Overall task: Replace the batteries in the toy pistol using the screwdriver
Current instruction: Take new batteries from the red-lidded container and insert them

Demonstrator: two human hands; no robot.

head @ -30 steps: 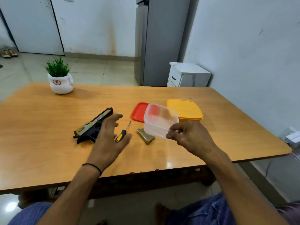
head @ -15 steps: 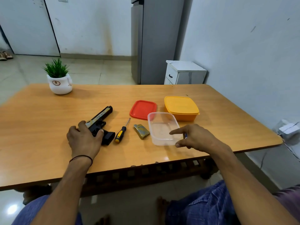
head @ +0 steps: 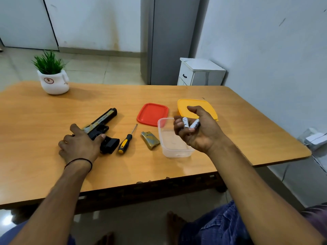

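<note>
Rear of pistol (head: 103, 121) under left hand (head: 79, 145). Near side of yellow box (head: 194, 103) and right rim of clear box (head: 169, 147) behind right hand (head: 200, 131). Ends of batteries (head: 190, 123) under fingers (head: 178, 125); print unreadable. Left edge cuts off table (head: 53, 174).

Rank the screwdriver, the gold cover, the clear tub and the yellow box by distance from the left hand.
1. Screwdriver, just right of the left hand.
2. Gold cover, further right.
3. Clear tub, right again.
4. Yellow box, back right.
</note>
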